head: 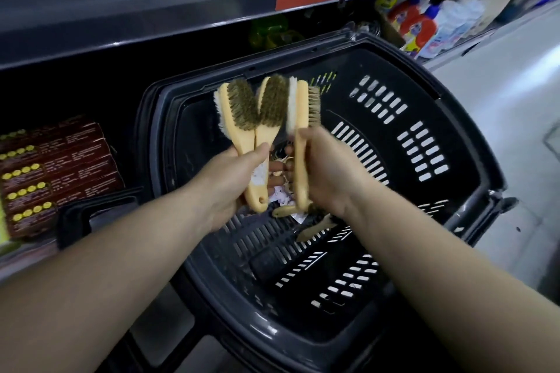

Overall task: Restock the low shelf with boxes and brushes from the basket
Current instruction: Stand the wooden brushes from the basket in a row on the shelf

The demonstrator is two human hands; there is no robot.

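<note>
Left hand [233, 182] grips two brushes [242, 106] by the handles, right hand [327, 172] grips a third brush [301, 112]; best pass it over, then set all beside the boxes [54, 169], leftward.

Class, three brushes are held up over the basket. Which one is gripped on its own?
The rightmost brush, gripped alone by the right hand; the other two brushes fan out together from the left hand.

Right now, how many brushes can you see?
5. Two brushes in the left hand, a third brush in the right hand, two more partly seen in the basket beneath the hands; others may be hidden.
</note>
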